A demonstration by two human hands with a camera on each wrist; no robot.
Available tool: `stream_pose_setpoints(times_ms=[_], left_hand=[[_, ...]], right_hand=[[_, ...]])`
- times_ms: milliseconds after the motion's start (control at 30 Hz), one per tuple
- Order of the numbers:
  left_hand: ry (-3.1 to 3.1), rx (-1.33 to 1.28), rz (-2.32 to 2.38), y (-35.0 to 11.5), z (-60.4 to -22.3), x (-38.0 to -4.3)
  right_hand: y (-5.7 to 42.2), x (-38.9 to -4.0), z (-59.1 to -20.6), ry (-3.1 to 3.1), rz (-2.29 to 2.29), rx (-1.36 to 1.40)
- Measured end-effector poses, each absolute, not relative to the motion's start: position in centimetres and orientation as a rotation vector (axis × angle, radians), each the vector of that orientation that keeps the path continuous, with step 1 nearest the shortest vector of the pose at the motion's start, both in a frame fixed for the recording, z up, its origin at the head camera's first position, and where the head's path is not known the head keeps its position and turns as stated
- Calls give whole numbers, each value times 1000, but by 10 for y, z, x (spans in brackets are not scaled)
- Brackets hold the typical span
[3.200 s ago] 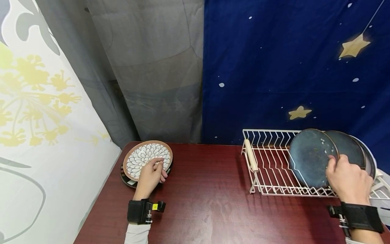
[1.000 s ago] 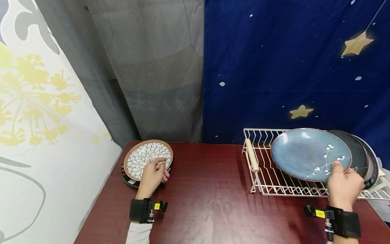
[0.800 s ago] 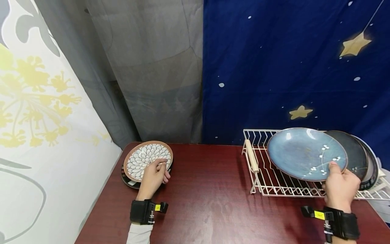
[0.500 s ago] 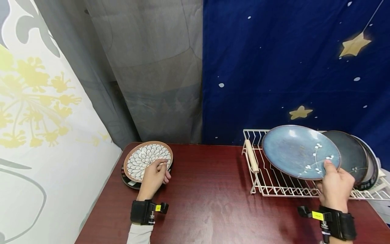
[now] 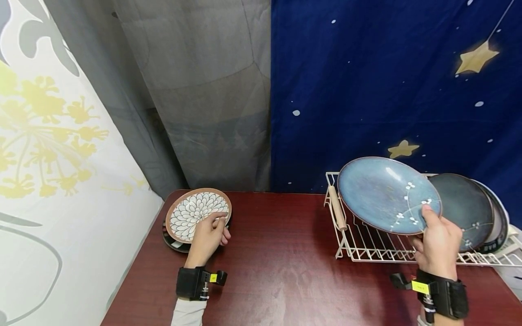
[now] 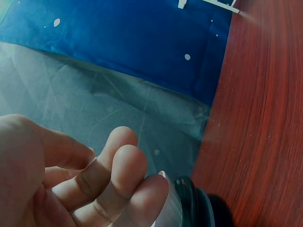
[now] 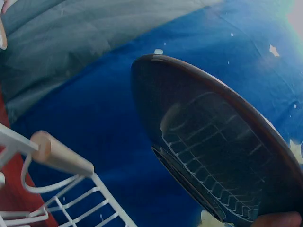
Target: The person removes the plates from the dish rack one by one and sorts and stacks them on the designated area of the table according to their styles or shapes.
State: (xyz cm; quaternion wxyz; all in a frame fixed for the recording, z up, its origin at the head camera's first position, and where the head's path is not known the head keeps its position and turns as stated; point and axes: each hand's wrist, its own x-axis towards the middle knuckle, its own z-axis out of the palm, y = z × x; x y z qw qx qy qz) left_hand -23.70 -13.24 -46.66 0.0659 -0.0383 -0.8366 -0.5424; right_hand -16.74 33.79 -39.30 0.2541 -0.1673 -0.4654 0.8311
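Observation:
A blue plate (image 5: 383, 194) with small white blossoms is raised, tilted, over the white dish rack (image 5: 367, 251). My right hand (image 5: 440, 244) grips it at the near right rim, thumb on top. Its dark, glossy underside (image 7: 203, 127) shows in the right wrist view. My left hand (image 5: 208, 237) is by the near edge of a white petal-patterned plate (image 5: 191, 213) with a brown rim, which lies on a dark plate (image 5: 175, 246). Its fingers are loosely curled with nothing between them, as the left wrist view confirms; the left fingers (image 6: 128, 170) are apart from the thumb.
Behind the raised plate, a dark plate (image 5: 465, 208) and further dishes stand upright at the rack's right side. A wooden handle (image 5: 336, 208) marks the rack's left end. Grey and blue curtains (image 5: 310, 145) hang behind the reddish-brown table (image 5: 285, 253).
My right hand has lifted the blue plate from its upright place in the rack, turned it face up and carried it left and upward. The left hand has barely moved.

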Motion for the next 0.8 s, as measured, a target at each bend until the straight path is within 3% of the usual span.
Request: stream_pose_setpoints(times_ms=[367,800], left_hand=[[-2536,-121,-1621,-129,-465,-236],[-2520,-249,-1557,-111,-451,-229]], right_hand=[[315,-166,-385,-1314,2355,-304],[292,-172,-387,-1447,2312,-342]])
